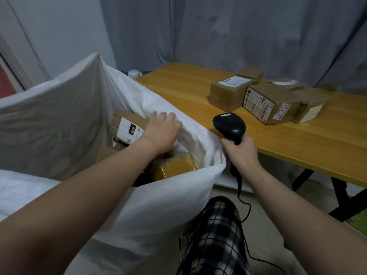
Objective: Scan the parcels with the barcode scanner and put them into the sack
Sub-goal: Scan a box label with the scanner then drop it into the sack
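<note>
Wooden table (297, 139) holds parcels (272, 104); left hand (160, 132) spread on labelled parcel (129, 128) in sack (158, 205); right hand (241, 153) grips scanner (229, 125).

L arm stretched fwd, left hand (160, 132) palm down w/ fingers loosely spread. R arm closer in, right hand (242, 153) curled round the scanner (229, 126) handle, back of hand up.

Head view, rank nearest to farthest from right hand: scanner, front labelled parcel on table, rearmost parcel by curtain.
1. scanner: gripped in the right hand.
2. front labelled parcel: on the table, ahead and right.
3. rearmost parcel: back of the table, by the curtain.
</note>
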